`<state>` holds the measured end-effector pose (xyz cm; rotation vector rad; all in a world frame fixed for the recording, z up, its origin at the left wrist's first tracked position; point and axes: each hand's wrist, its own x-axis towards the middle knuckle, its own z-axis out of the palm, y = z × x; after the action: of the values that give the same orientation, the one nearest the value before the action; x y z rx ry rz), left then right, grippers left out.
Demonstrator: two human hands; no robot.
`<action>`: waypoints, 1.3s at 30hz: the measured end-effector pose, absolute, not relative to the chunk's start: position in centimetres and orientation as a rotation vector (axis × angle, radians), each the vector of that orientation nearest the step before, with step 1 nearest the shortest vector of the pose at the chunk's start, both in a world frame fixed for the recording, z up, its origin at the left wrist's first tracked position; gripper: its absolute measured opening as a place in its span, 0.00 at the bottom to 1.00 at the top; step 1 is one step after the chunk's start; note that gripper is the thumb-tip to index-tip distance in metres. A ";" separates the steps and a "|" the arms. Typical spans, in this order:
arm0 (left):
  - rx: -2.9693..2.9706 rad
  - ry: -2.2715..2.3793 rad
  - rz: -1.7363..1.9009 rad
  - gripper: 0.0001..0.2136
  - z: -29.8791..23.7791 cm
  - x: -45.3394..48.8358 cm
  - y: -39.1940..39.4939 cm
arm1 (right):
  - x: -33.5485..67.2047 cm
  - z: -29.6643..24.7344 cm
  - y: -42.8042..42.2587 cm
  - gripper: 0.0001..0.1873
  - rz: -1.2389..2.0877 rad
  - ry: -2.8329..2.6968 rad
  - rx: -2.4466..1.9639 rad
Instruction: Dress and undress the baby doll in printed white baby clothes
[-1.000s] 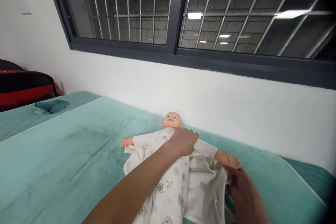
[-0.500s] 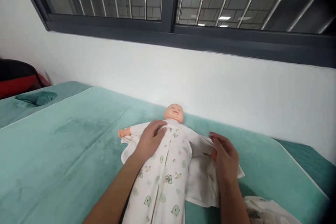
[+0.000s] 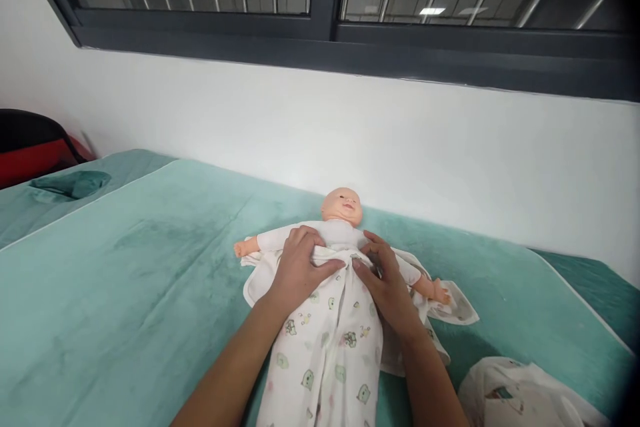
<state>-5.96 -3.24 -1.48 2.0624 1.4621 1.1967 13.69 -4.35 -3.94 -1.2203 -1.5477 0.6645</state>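
Observation:
A baby doll (image 3: 342, 207) lies on its back in a white long-sleeved top, its arms spread to both sides. Over its body and legs is a white baby garment (image 3: 325, 347) with green bear prints and a fold down the middle. My left hand (image 3: 300, 270) is closed on the garment's upper edge at the chest, thumb towards the middle. Across from it, my right hand (image 3: 385, 280) pinches the same edge. Beneath the doll, a white cloth (image 3: 465, 303) spreads out under its arms. The doll's feet are out of view.
A teal padded surface (image 3: 125, 293) bears the doll. At the lower right lies a crumpled white printed cloth (image 3: 520, 393). A white wall (image 3: 240, 120) with a barred window stands behind. On the far left are a black and red object (image 3: 35, 147) and a hole in the teal cover.
My right hand has moved left from the doll's sleeve to the garment's top edge, uncovering the doll's hand. The edge is now lower, showing more white top. The view has shifted slightly.

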 end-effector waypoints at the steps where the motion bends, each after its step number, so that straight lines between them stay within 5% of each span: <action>1: 2.131 1.463 1.184 0.14 -1.4 -5.9 -3.3 | 13.6 -3.8 -4.5 0.11 0.677 -1.547 -1.218; 9: 2.235 1.542 1.093 0.21 -1.1 -6.3 -3.7 | 13.5 -3.7 -5.3 0.19 0.654 -1.449 -1.118; 20: 1.890 1.231 0.127 0.22 3.7 -12.8 -5.6 | 17.0 -2.6 -5.7 0.27 1.115 -1.777 -1.310; 25: 1.938 1.213 0.046 0.16 3.3 -12.8 -5.6 | 17.9 -0.7 -6.5 0.13 1.356 -1.883 -1.230; 39: 1.969 1.215 0.168 0.09 2.4 -12.4 -6.3 | 17.2 -2.0 -6.4 0.18 1.520 -1.816 -1.114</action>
<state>-12.40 -6.31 2.41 1.9692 1.2149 0.1683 17.24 -6.44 -2.01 -1.1139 -1.8161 1.5201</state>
